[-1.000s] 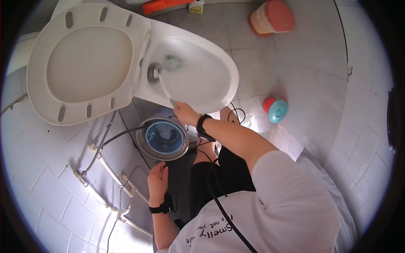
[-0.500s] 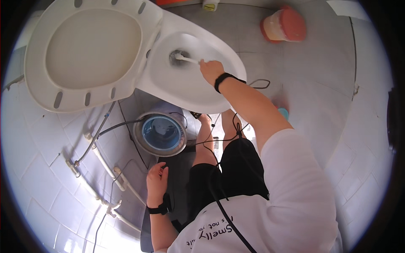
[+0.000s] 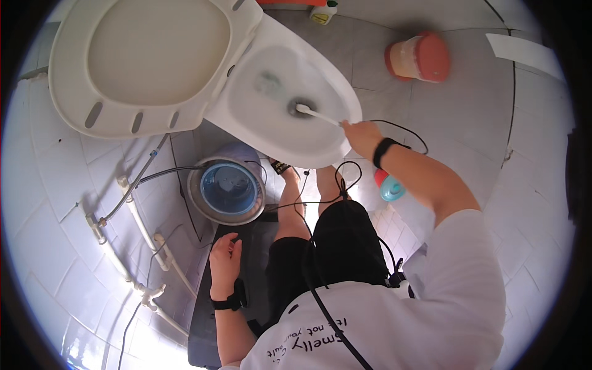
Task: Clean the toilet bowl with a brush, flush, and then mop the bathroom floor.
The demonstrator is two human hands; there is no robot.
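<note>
My right hand (image 3: 364, 137) is closed round the end of a white toilet brush (image 3: 322, 116), just over the front rim of the white toilet bowl (image 3: 353, 102). The brush head touches the inside of the bowl near its front. Its bristles look dark and blurred. Greenish water shows at the drain farther back. The toilet seat (image 3: 74, 68) is raised, with the lid (image 3: 157, 49) behind it. Down at my left side, my left hand (image 3: 225, 258) hangs with loosely bent fingers, thumb apart, holding nothing.
A blue basin (image 3: 229, 188) rests in a larger metal basin (image 3: 197, 200) left of my legs. White pipes (image 3: 126, 268) run along the left wall. A red-lidded bin (image 3: 425, 58) stands far right, a bottle (image 3: 322, 13) beyond the toilet. Black cables (image 3: 314, 271) hang before me.
My right hand has drawn the brush from the back of the bowl toward its front rim, rightward. The whole view has shifted a little. My left hand still hangs empty.
</note>
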